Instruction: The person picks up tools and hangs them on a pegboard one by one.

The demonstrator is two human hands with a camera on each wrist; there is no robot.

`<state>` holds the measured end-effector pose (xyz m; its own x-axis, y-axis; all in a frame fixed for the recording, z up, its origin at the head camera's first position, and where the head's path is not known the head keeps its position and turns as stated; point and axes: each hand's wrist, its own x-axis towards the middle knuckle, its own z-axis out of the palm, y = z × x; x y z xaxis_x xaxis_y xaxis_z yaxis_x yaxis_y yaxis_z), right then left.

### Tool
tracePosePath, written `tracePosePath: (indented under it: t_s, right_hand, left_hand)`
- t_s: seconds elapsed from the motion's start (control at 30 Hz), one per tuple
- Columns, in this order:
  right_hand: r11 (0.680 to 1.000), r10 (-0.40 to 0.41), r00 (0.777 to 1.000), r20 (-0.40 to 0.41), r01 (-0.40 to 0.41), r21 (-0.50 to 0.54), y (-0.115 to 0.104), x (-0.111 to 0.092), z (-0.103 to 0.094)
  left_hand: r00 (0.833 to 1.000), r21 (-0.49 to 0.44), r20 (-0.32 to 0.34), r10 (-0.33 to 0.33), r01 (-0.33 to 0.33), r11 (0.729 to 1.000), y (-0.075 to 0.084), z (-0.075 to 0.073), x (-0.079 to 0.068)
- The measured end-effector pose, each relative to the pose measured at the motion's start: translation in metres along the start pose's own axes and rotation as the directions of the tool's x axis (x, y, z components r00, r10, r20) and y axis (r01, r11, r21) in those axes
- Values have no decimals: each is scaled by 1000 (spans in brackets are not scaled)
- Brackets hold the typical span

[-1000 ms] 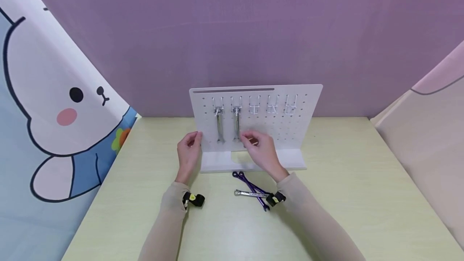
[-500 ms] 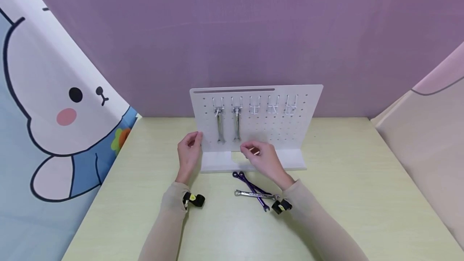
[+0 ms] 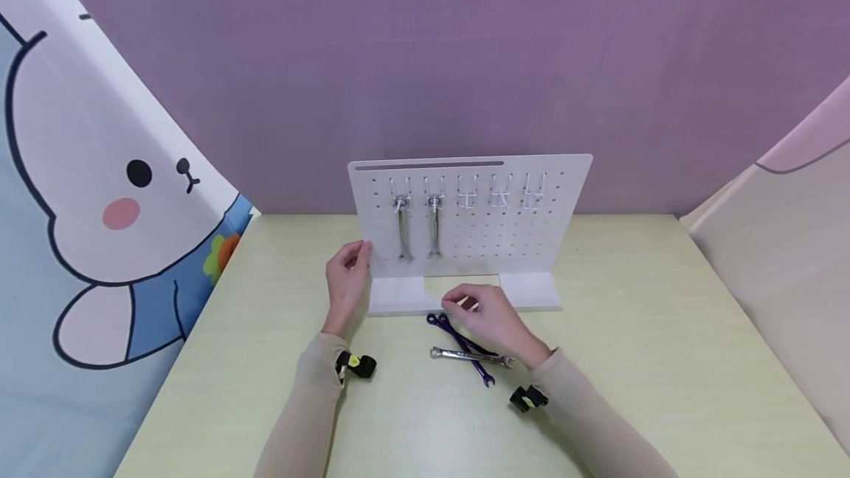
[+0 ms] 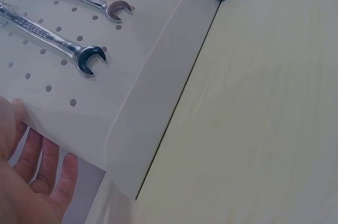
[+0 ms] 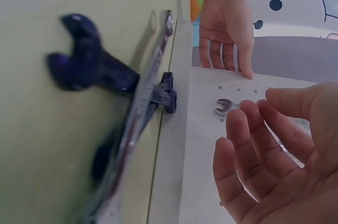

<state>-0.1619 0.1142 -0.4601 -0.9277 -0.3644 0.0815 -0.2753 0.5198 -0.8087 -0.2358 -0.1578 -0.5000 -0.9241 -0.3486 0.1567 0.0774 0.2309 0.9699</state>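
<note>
My left hand (image 3: pixel 347 277) holds the left edge of the white pegboard (image 3: pixel 505 242), its thumb on the front and its fingers behind. Two silver combination wrenches hang from hooks on the board's left side, a left wrench (image 3: pixel 403 233) and a right wrench (image 3: pixel 434 231), open ends down. My right hand (image 3: pixel 490 313) hovers over the board's base with loosely curled fingers and nothing in them. Just below it on the table lies a loose pile: a silver wrench (image 3: pixel 468 355) across dark purple wrenches (image 3: pixel 453 332). In the right wrist view, this pile is partly blurred.
Three white double hooks, a left one (image 3: pixel 467 198), a middle one (image 3: pixel 499 198) and a right one (image 3: pixel 533 198), carry nothing. The pegboard stands on a light wooden table (image 3: pixel 637 330). A purple backdrop (image 3: pixel 465 57) rises behind it.
My right hand has moved down from beside the second hanging wrench toward the loose pile. The left hand has stayed at the board's edge.
</note>
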Motion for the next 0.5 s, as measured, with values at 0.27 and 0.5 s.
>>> tracePosePath:
  t_s: [0.27, 0.5]
  right_hand:
    - [999, -29, 995, 92, 33, -39, 10, -14, -1]
    - [995, -68, 982, 174, 79, -59, 18, -23, -2]
  left_hand:
    - [1000, 1, -9, -5, 5, 1000, 1, 1, -1]
    - [1000, 5, -1, -8, 8, 1000, 3, 0, -2]
